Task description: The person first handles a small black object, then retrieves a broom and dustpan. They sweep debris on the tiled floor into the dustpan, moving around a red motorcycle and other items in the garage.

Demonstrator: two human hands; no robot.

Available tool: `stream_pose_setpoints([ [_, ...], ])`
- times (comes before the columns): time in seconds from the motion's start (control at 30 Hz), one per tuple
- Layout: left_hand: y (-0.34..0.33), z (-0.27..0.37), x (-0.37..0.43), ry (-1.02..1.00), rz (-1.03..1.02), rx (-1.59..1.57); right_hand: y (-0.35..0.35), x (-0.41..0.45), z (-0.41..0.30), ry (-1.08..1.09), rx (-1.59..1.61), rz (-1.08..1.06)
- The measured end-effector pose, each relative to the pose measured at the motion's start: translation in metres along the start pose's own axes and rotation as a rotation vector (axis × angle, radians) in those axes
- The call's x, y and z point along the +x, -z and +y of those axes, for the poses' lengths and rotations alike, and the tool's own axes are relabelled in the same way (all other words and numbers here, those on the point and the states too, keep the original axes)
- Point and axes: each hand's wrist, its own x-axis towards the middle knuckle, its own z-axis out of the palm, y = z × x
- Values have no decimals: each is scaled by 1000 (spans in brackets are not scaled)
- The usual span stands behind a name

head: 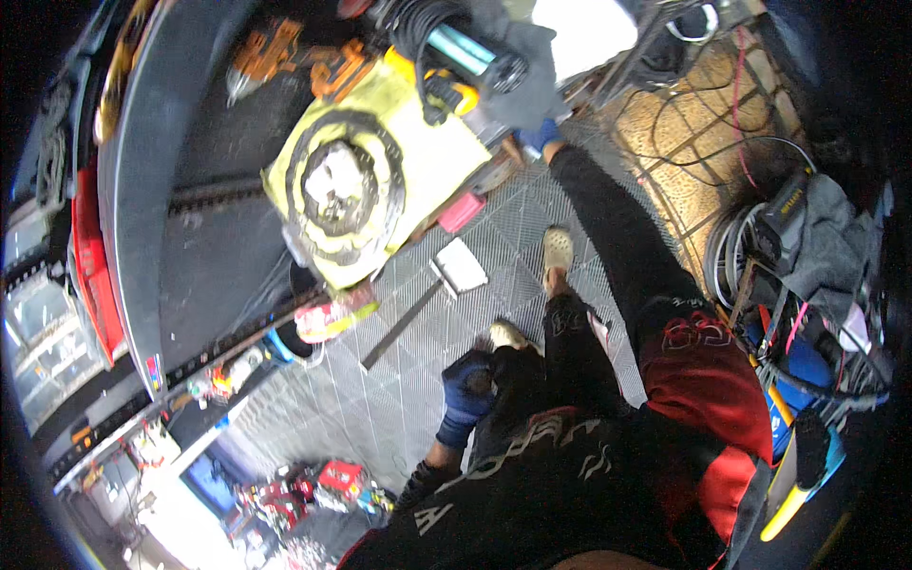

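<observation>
My left hand [467, 390], in a dark blue glove, is curled beside my knee; a dark patch shows at its fingers, but whether it holds something cannot be told. My right arm reaches out to the top centre, where my right hand [539, 137], gloved in blue, is at the lower edge of a dark grey cloth [524, 89]; its fingers are mostly hidden. Left of it, a pale yellow sheet [443, 153] bears a blurred, dark-smeared round part [342, 187]. A yellow and black tool [450, 94] lies at the sheet's upper edge, near a light-blue cylinder [462, 48].
On the grey tiled floor [406, 342] lies a white-headed, dark-handled implement [463, 267], near a pink box [462, 211]. Orange holders [342, 70] stand at the upper left. Cables, a wheel-like rim [723, 253] and a blue-and-yellow object [805, 477] crowd the right side.
</observation>
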Motion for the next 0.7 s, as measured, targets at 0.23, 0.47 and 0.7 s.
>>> stream_pose_setpoints([
  [0.23,59,39,-15,19,136,26,53,-115,-241,-169,461,-112],
  [0.47,7,26,-40,-248,97,182,177,-286,-355,-844,1514,-472],
  [0.7,158,-166,-53,-166,-470,1024,234,-400,-410,-1372,2030,-84],
])
